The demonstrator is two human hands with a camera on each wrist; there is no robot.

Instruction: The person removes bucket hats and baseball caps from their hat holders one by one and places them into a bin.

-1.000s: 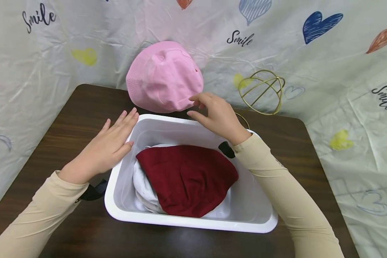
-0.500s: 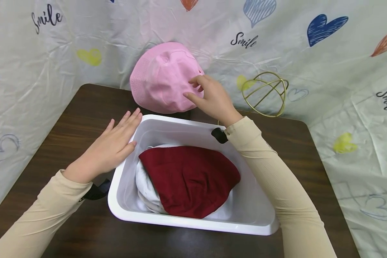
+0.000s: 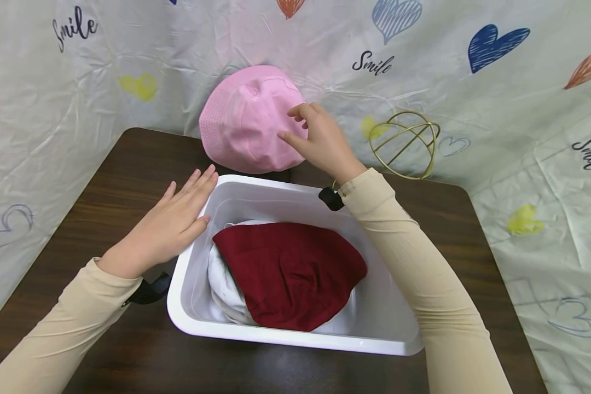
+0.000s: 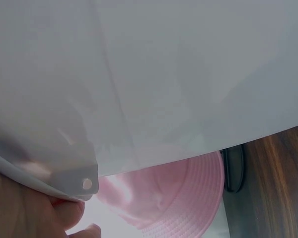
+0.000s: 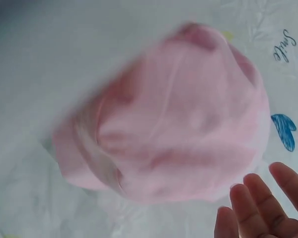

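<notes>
A pink bucket hat (image 3: 246, 123) sits raised behind the tub, crown toward me. My right hand (image 3: 325, 139) hovers in front of the hat's right side, its fingers loosely bent and holding nothing. The right wrist view shows its fingertips (image 5: 258, 193) just apart from the crown. My left hand (image 3: 164, 230) rests on the left rim of a white plastic tub (image 3: 295, 342), fingers stretched out. Inside the tub a dark red cloth hat (image 3: 290, 273) lies over a whitish cloth item (image 3: 226, 293), mostly hidden beneath it.
To the right of the pink hat stands a gold wire dome (image 3: 406, 145), its lower part hidden behind my right forearm. The dark wooden table (image 3: 103, 191) backs onto a pale curtain (image 3: 152, 44) printed with hearts and words.
My right hand has risen and gone slightly left, from the hat's lower right edge to before its crown. My left hand keeps its place on the rim; the whole head view shifted a little.
</notes>
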